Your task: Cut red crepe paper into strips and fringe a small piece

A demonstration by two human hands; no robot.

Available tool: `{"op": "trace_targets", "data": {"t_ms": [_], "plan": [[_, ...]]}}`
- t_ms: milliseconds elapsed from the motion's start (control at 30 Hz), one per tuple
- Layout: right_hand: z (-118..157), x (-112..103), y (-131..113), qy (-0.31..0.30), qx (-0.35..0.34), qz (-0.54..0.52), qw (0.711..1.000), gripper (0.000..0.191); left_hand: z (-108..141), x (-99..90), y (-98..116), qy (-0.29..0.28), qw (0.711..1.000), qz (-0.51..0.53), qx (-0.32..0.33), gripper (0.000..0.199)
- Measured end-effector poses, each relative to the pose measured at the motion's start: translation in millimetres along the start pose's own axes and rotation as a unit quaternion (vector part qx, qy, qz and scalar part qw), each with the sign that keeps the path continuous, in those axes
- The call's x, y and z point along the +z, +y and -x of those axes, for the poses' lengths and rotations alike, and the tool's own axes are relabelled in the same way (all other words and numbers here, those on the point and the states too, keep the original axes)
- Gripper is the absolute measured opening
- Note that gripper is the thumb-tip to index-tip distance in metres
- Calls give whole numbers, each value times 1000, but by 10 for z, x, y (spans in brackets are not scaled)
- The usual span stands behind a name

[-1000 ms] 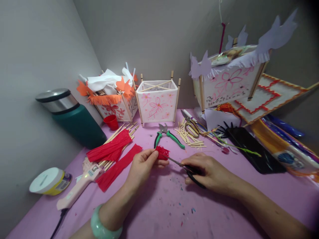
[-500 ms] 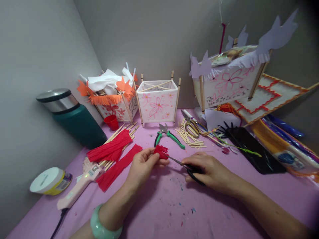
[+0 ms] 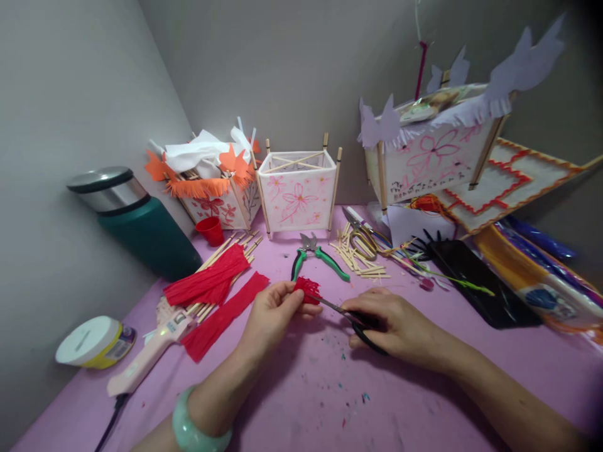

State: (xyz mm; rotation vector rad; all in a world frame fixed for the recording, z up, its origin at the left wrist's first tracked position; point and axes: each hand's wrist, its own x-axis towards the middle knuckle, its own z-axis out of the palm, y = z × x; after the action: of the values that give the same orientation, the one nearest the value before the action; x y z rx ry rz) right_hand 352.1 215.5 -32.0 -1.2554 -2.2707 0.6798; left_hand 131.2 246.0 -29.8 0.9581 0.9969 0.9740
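Paper [image 3: 307, 289], red and with a finely cut far edge, is in my left hand [image 3: 271, 317], on the near side of the pliers [image 3: 333, 263] and above the table [image 3: 301, 408]. I have it pinched between the thumb and the fingers, and this grip seems closed but light. My right hand [image 3: 400, 326] is closed around the handles of the scissors [image 3: 332, 306], whose blades point to the left and reach the paper. The two hands are apart from each other, and only the paper and the blades join the space between them. How wide the blades are open, I cannot tell.

I judge the paper very light, soft and crinkled, so it will bend rather than push back. It is probably not slippery, but the thin fringe can tear or catch if I pull on it. I would hold it by the uncut part on the left, with flat finger pads, and leave the fringe free. The scissors are stiffer and heavier, so their handles are the right place to hold. To the left, near the glue gun [image 3: 146, 364], lies a longer red strip [image 3: 226, 317], which looks equally limp; I would lift it with support under its length.
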Motion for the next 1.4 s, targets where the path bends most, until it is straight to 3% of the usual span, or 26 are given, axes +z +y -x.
{"op": "trace_targets", "data": {"t_ms": [967,1400], "plan": [[-1,35,88,16,-14,20,1000,22,-4,5,3,-4,999,33,-12,34],[1,44,61,10,-6,25,1000,19,-4,20,-13,4,1000,18,-14,23]]}}
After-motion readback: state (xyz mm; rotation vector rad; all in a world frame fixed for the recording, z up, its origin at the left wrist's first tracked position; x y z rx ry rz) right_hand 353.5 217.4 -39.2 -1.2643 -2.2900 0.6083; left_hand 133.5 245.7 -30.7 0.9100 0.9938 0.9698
